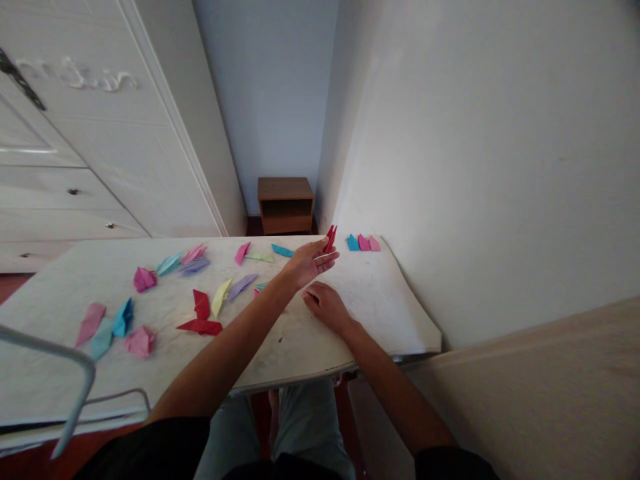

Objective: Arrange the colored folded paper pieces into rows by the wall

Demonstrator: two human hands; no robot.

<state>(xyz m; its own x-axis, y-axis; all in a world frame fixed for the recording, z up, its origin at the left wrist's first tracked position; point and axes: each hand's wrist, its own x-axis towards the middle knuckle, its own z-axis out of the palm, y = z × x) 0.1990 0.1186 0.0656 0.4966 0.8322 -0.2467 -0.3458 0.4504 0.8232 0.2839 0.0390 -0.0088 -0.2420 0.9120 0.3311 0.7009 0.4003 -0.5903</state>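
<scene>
The left hand (306, 264) pinches one red origami piece (331, 240) near the row of three origami pieces (364, 243). The right hand (326, 305) is curled narrow at the white table (385, 307). Two red origami papers (201, 315) lie leftward.

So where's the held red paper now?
Head view, just right of centre: the red paper is in the left hand, left of the three-paper row.
</scene>
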